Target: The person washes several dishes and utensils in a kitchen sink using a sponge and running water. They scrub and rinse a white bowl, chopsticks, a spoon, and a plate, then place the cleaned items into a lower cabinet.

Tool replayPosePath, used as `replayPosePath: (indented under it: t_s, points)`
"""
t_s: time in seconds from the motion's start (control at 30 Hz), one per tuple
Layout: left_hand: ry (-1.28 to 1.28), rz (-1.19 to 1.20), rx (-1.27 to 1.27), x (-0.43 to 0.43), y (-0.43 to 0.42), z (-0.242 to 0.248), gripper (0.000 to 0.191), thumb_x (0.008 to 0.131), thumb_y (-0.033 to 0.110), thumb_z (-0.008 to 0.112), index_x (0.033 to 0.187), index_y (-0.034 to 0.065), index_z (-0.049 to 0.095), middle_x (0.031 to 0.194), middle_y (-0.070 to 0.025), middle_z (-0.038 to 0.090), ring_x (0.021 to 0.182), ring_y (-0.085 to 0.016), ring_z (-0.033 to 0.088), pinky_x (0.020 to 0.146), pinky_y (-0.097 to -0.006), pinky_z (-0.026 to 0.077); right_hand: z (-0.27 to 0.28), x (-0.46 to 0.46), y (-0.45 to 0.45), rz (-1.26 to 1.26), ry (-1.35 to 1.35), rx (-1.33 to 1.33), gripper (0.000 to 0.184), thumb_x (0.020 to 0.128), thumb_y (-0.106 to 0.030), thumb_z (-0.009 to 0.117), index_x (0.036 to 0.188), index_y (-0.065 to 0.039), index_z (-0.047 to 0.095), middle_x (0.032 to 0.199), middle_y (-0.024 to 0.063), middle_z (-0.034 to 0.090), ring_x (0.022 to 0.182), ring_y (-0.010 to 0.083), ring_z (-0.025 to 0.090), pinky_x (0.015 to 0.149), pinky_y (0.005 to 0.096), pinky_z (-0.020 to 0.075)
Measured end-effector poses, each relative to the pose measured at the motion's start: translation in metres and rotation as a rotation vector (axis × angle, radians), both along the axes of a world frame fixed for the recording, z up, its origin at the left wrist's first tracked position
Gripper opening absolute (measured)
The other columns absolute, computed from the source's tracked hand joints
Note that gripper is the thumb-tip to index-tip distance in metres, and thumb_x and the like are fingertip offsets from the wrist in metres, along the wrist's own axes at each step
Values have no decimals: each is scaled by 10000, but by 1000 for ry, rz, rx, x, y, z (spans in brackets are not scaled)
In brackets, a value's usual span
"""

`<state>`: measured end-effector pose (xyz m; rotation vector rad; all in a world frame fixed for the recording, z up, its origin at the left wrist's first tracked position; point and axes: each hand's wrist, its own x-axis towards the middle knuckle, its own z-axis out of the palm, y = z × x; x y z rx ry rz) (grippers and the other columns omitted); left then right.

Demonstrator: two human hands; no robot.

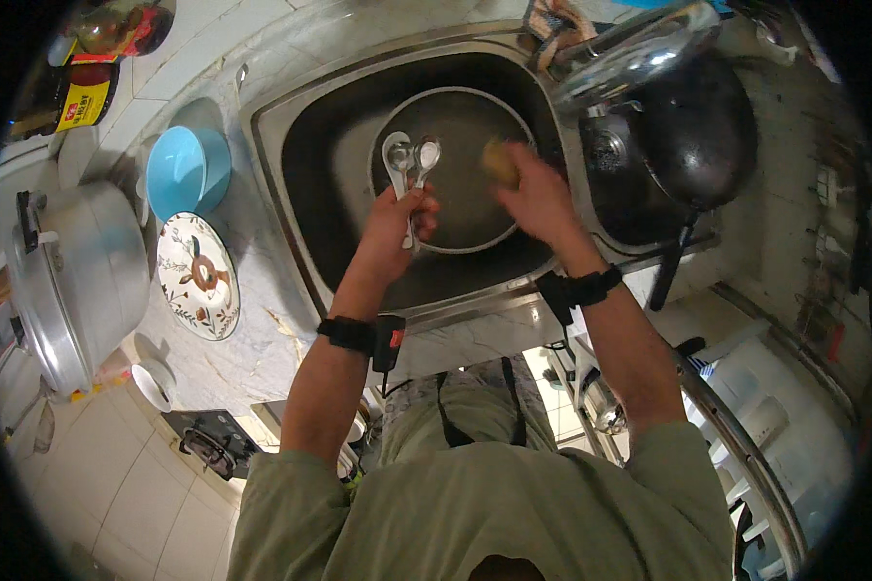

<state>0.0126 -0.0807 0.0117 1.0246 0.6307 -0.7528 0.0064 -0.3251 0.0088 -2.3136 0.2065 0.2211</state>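
My left hand (392,229) grips a small bunch of spoons by their handles, bowls pointing away from me. One is a white spoon (393,139), and two metal spoons (428,155) lie against or beside it. In my right hand (543,194) is a yellowish sponge (501,165), blurred by motion and apart from the spoons. Both hands are above a round basin (468,251), which appears to hold cloudy water. The basin sits inside a stainless steel sink (327,156). My left fingers hide part of the spoon handles.
Left of the sink are a light blue bowl (214,171), a patterned plate (221,290), a large aluminium pot (112,269) and a white cup (152,385). A black wok (705,138) rests over the smaller right basin, near the shiny faucet (639,62). Bottles (87,98) stand far left.
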Motion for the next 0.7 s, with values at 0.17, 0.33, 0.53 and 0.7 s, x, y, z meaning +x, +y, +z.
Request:
replayPosePath:
  t_s: [0.17,0.33,0.53,0.7]
  points:
    - [43,98,-202,10,-12,3,87,1080,179,577,1112,103,602,737,66,469,595,-59,388,539,-224,330,31,-38,-11,287,-263,-190,538,858,-75,753,1386,-82,653,1227,205,720,1115,403,691,1001,475,554]
    - [51,175,-434,24,-39,13,67,1086,155,563,1070,95,590,738,67,479,603,-66,408,540,-231,343,98,-24,-49,-163,-285,-170,313,951,-94,712,1263,-88,732,1225,178,724,1078,352,716,972,445,566]
    - [160,493,-698,59,-129,14,132,1110,156,531,1028,69,588,782,7,544,663,-142,499,612,-297,454,99,37,-93,-259,-250,-49,223,996,-224,731,1177,-95,747,965,127,763,810,248,731,776,358,575]
    - [153,733,-913,73,-153,8,144,1111,116,519,1000,44,575,881,-54,581,760,-188,552,682,-324,502,88,27,-102,-181,-295,-20,217,1000,-217,730,1166,-77,743,900,120,758,785,216,721,762,339,564]
